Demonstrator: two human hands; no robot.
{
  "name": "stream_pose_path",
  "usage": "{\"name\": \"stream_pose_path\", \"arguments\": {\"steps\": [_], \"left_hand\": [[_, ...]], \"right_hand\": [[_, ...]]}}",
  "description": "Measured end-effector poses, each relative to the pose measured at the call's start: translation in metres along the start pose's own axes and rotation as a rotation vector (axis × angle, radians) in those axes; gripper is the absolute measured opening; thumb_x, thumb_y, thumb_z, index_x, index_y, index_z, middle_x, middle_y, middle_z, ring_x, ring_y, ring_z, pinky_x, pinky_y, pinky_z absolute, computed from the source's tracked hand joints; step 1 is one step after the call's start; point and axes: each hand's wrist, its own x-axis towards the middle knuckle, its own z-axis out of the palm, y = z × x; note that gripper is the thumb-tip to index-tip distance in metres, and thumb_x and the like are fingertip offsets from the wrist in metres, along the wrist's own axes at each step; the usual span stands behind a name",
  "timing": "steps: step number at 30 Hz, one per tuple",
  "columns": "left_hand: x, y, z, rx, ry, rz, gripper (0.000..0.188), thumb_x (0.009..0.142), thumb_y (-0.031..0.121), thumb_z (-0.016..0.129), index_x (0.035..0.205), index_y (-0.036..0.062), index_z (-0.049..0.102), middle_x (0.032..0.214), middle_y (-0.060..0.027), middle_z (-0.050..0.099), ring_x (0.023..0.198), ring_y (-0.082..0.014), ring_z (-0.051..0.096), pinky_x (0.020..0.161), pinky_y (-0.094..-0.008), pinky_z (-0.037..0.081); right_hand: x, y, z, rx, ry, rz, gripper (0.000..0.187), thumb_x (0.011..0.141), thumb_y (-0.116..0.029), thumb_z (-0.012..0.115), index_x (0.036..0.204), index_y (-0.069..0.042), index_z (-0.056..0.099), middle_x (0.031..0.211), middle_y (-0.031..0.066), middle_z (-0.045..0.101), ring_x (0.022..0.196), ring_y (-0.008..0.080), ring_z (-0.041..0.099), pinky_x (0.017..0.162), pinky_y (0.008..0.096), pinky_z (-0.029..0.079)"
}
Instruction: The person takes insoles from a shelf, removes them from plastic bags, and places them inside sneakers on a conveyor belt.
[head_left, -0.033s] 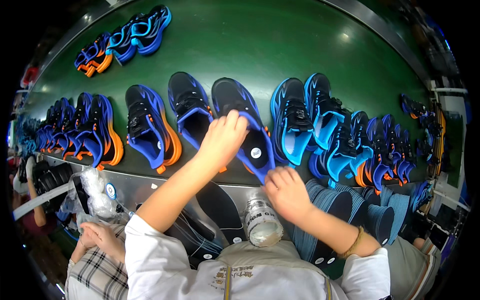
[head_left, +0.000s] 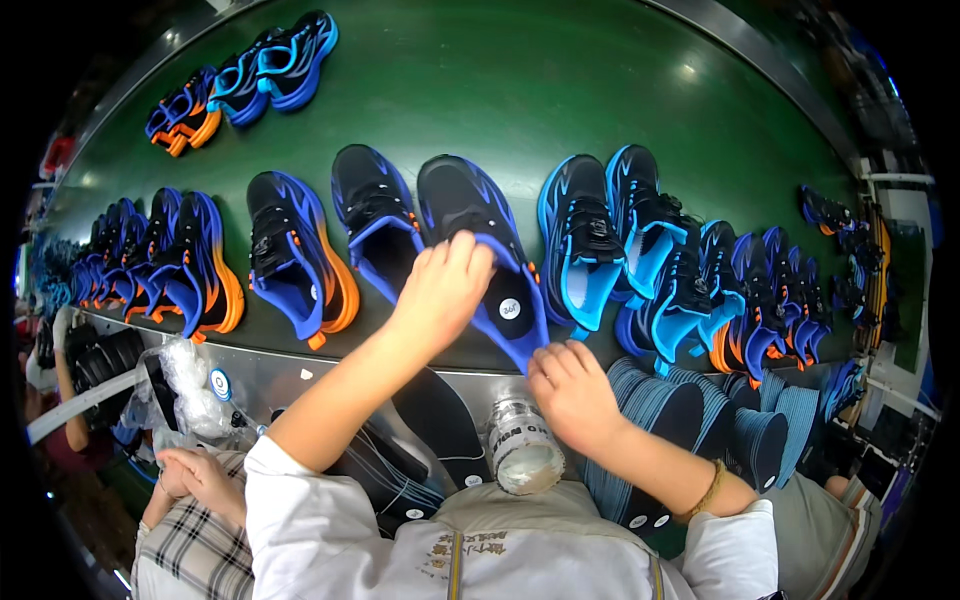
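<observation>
At the far left of the frame a row of blue-and-orange shoes (head_left: pixel 165 255) stands packed side by side on the green conveyor belt (head_left: pixel 480 90), with a separate small cluster of shoes (head_left: pixel 240 75) in the upper left. At the lower left, another person's hands (head_left: pixel 200 478) rest together above a plaid sleeve, next to a crumpled clear plastic bag (head_left: pixel 190 385).

Toward the middle, a black-and-blue shoe with an orange sole edge (head_left: pixel 295 255) lies alone, then a black-and-blue pair. The left hand (head_left: pixel 440 290) lies on the right shoe of that pair (head_left: pixel 480 250), fingers (head_left: pixel 462 252) pressed together and curled over its opening, the palm covering part of the upper. The right hand (head_left: pixel 572 395) sits just below the toe of the same shoe, at the belt's near edge, fingers bent and close together; whether they pinch anything cannot be told.

Just below the hands, a clear plastic jar (head_left: pixel 522 448) stands by dark insoles (head_left: pixel 440 420). To the right lie bright blue shoes (head_left: pixel 610 240), more blue shoes (head_left: pixel 760 300), and a stack of striped blue insoles (head_left: pixel 720 420).
</observation>
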Motion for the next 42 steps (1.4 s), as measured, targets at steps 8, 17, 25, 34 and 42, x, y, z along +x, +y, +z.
{"name": "stream_pose_path", "arguments": {"steps": [8,17,25,34,42], "left_hand": [[0.023,-0.022,0.005,0.288,-0.17,0.047,0.012,0.077,0.011,0.049,0.087,0.0049,0.046,0.079,-0.0095,0.049,0.064,-0.0225,0.058,0.055,-0.0337,0.046],[0.016,-0.001,0.008,0.024,0.138,-0.155,0.041,0.077,0.012,0.062,0.111,-0.0005,0.044,0.087,-0.0181,0.048,0.071,-0.0352,0.054,0.059,-0.0402,0.044],[0.006,0.001,0.006,0.041,0.19,-0.362,0.024,0.082,0.013,0.056,0.102,0.0014,0.051,0.092,-0.0169,0.049,0.08,-0.0364,0.054,0.066,-0.0405,0.045],[0.036,-0.03,-0.001,-0.087,-0.076,-0.396,0.023,0.081,0.02,0.056,0.076,-0.0015,0.051,0.081,-0.0184,0.052,0.077,-0.0353,0.052,0.068,-0.0389,0.042],[0.02,0.038,-0.031,-0.001,-0.23,-0.033,0.014,0.08,0.014,0.05,0.078,0.0004,0.051,0.079,-0.0176,0.055,0.068,-0.0334,0.058,0.059,-0.041,0.046]], "right_hand": [[-0.005,0.001,-0.014,0.284,0.114,0.173,0.029,0.075,-0.012,0.054,0.1,0.001,0.058,0.115,0.0156,0.05,0.109,0.0266,0.045,0.097,0.0414,0.03],[-0.133,0.148,-0.075,0.303,-0.051,1.046,0.047,0.071,-0.041,0.061,0.082,0.005,0.061,0.078,0.0205,0.062,0.075,0.0318,0.06,0.067,0.038,0.047],[-0.105,0.202,-0.027,-0.072,-0.084,0.946,0.029,0.07,-0.029,0.056,0.081,-0.002,0.06,0.079,0.0166,0.063,0.078,0.0306,0.062,0.072,0.043,0.045],[-0.115,0.293,-0.088,-0.271,-0.069,1.028,0.056,0.068,-0.05,0.063,0.097,-0.001,0.059,0.096,0.0144,0.062,0.097,0.0294,0.055,0.083,0.0394,0.043],[-0.04,0.102,-0.112,0.075,-0.284,0.268,0.052,0.07,-0.028,0.058,0.121,-0.022,0.049,0.1,0.0197,0.058,0.091,0.033,0.058,0.078,0.0388,0.047]]}}
